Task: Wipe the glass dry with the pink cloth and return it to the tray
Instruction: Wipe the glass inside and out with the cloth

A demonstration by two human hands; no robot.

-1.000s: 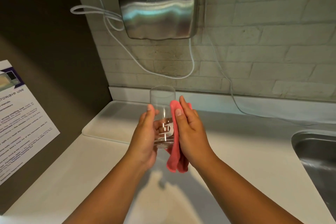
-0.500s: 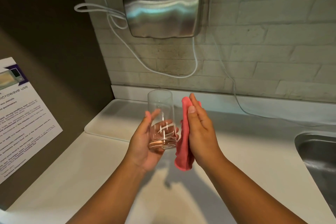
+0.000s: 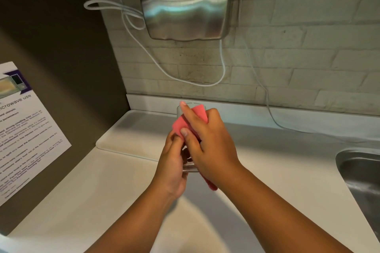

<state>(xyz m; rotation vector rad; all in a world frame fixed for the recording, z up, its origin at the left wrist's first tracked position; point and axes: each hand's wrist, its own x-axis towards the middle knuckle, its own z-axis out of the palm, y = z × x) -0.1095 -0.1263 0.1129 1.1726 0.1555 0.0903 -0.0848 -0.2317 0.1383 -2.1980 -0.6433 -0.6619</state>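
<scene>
My left hand [image 3: 171, 167] grips the lower part of a clear drinking glass [image 3: 188, 165], held upright above the white counter. My right hand [image 3: 207, 146] presses the pink cloth [image 3: 180, 124] flat against the near side of the glass, fingers spread over it, so most of the glass is hidden. Only the glass rim and base show. The cloth's tail hangs out below my right palm. The white tray [image 3: 131, 131] lies on the counter just behind the hands, against the wall.
A steel hand dryer [image 3: 188, 5] hangs on the brick wall above, with white cables [image 3: 223, 63] looping down. A steel sink [image 3: 362, 178] sits at the right edge. A printed microwave notice [image 3: 22, 129] is stuck to the dark left wall.
My right hand has swung the pink cloth from beside the glass onto its front, covering it. The glass stays in my left hand.
</scene>
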